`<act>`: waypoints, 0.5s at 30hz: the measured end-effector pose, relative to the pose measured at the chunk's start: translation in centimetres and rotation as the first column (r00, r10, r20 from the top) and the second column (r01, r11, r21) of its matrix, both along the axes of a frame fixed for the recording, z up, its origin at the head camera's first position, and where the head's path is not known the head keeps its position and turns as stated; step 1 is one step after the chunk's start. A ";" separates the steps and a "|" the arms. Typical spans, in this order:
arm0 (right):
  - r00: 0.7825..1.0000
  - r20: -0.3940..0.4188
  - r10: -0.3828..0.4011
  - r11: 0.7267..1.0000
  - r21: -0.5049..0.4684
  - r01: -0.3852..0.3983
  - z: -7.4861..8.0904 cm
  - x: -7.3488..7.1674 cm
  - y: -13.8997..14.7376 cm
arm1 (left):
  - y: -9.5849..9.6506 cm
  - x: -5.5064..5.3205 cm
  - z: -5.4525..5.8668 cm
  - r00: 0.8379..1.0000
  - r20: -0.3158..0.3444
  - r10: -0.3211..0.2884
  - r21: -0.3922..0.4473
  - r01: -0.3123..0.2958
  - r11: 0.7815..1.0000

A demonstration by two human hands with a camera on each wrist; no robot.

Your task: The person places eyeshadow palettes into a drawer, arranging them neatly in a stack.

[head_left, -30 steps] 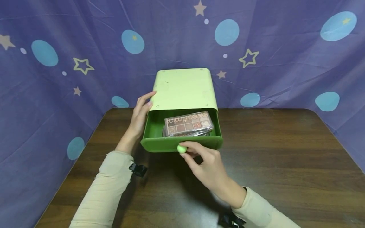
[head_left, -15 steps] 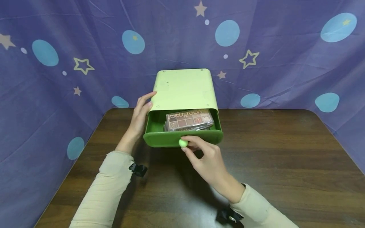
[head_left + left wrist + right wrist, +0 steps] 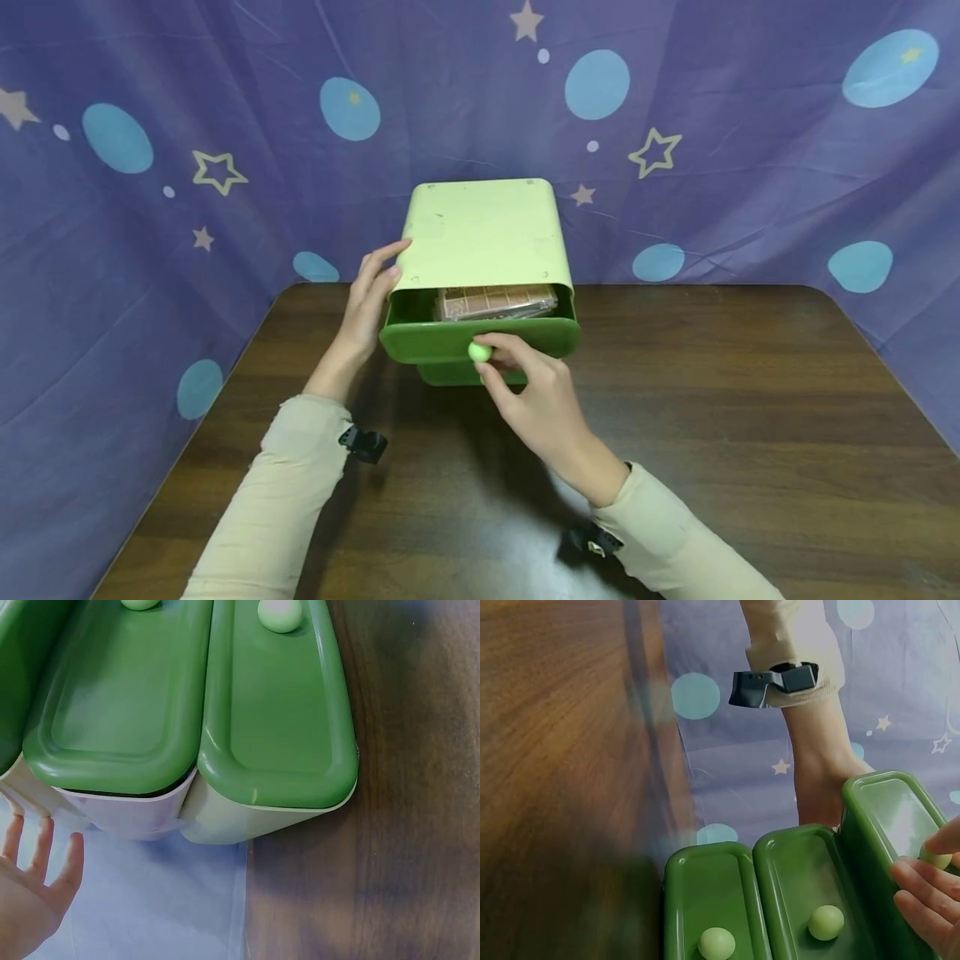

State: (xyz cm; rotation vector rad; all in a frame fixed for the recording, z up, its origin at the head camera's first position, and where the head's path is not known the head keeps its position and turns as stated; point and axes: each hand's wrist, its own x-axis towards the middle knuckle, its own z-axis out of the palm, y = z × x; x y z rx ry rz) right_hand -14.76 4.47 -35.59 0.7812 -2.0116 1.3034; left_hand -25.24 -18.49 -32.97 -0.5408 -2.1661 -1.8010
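A light green drawer unit (image 3: 483,237) stands at the back of the table, its dark green top drawer (image 3: 423,342) partly pulled out. Inside that drawer lie stacked eyeshadow palettes (image 3: 498,304), partly hidden beneath the unit's top. My right hand (image 3: 543,408) pinches the round pale green drawer knob (image 3: 479,352) between thumb and fingers. Against the unit's left side rests my left hand (image 3: 365,304), fingers extended; in the left wrist view its fingertips touch the side wall. The right wrist view shows two lower drawers, a middle one (image 3: 799,877) and a bottom one (image 3: 709,892), both pushed in.
The brown wooden table (image 3: 720,433) extends to both sides and in front of the unit. Behind it hangs a purple curtain (image 3: 465,92) with stars and blue ovals. A black wrist camera (image 3: 363,445) sits on the left sleeve.
My right hand has pushed the top drawer inward by its knob, so less of the palettes shows and a lower drawer front has come into view. The left hand has stayed put.
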 end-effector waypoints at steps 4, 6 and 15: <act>1.000 0.010 -0.011 1.000 0.010 0.011 0.0 -0.4 -0.2 | 0.0 0.1 0.0 1.000 0.006 -0.002 0.002 0.002 1.000; 1.000 0.014 -0.019 1.000 0.019 0.019 0.0 -0.6 -0.3 | 0.0 0.1 0.0 1.000 0.011 -0.004 0.005 0.003 1.000; 0.997 0.024 -0.077 0.995 0.068 0.075 0.1 -1.5 -0.6 | 0.0 0.0 -0.1 1.000 0.020 0.003 0.016 -0.003 1.000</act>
